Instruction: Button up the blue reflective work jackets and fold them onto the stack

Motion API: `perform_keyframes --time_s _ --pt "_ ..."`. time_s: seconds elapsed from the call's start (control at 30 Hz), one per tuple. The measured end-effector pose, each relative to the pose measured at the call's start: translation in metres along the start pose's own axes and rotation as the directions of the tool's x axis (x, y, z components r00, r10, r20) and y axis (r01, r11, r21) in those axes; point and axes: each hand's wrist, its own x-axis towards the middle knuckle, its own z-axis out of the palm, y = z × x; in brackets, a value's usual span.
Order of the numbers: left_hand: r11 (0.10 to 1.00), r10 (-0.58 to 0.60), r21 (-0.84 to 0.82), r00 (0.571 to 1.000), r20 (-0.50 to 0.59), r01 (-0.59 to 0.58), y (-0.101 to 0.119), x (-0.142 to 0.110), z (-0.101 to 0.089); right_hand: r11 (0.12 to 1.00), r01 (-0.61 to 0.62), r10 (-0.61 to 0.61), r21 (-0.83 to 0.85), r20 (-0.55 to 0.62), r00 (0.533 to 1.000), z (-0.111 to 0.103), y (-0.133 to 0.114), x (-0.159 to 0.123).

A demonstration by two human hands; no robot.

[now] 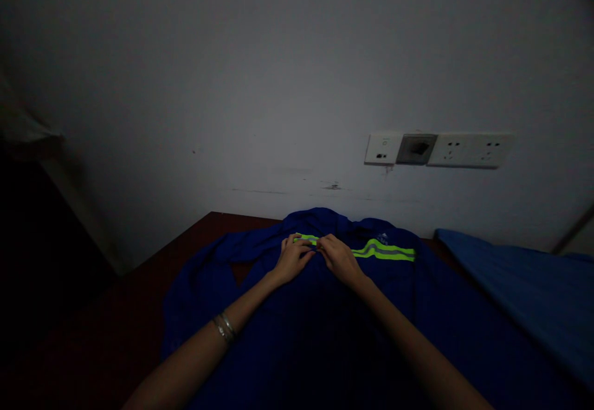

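- The fingers of the right hand [341, 261] were pinched together on a blue jacket [318, 283], near the middle of the frame.
- The left hand [292, 260] was just beside it, fingers bent on the jacket; I couldn't tell if they gripped it.
- A bright yellow-green stripe [392, 251] ran across the jacket.
- Shiny bands [224, 327] went around the left wrist.
- The jacket lay on a dark red worktop [199, 237], lower middle.
- Lighter blue cloth [520, 280] lay lower right.
- Plug sockets [468, 151] were on the wall [278, 76], right of the middle.
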Motion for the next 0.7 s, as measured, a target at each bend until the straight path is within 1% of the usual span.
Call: perform_keyframes --time_s 0.13,0.27,0.3,0.37,0.43,0.53,0.63,0.7 --pt "0.999 -0.036 -0.010 0.999 -0.020 0.036 0.001 0.000 0.002 0.999 0.017 -0.017 -0.034 -0.002 1.000 -0.001 -0.002 0.000" --pt "0.997 -0.069 -0.041 0.997 -0.047 0.067 0.000 -0.003 0.005 0.992 0.100 -0.095 -0.074 0.061 0.994 -0.004 -0.001 -0.002" --pt "0.995 -0.084 -0.054 0.995 -0.048 0.081 -0.001 -0.003 0.007 0.991 0.107 -0.103 -0.078 0.061 0.993 -0.006 0.000 -0.002" --pt "0.991 -0.116 -0.077 0.992 -0.040 0.113 -0.003 -0.004 0.009 0.993 0.092 -0.091 -0.075 0.016 0.996 -0.013 0.003 -0.001" --pt "0.987 -0.138 -0.083 0.990 -0.025 0.136 -0.005 -0.005 0.012 0.996 0.066 -0.069 -0.057 -0.065 0.995 -0.026 0.005 0.002" --pt "0.987 -0.149 -0.070 0.989 -0.015 0.147 -0.008 -0.005 0.014 0.998 0.041 -0.051 -0.053 -0.192 0.980 -0.054 0.007 0.010" --pt "0.991 -0.125 -0.055 0.992 -0.016 0.124 -0.009 -0.005 0.012 0.996 0.004 -0.030 -0.093 -0.275 0.961 -0.085 0.008 0.013" --pt "0.994 -0.099 -0.046 0.995 -0.007 0.099 -0.007 -0.005 0.011 0.994 -0.041 0.006 -0.100 -0.319 0.948 -0.102 0.012 0.008"
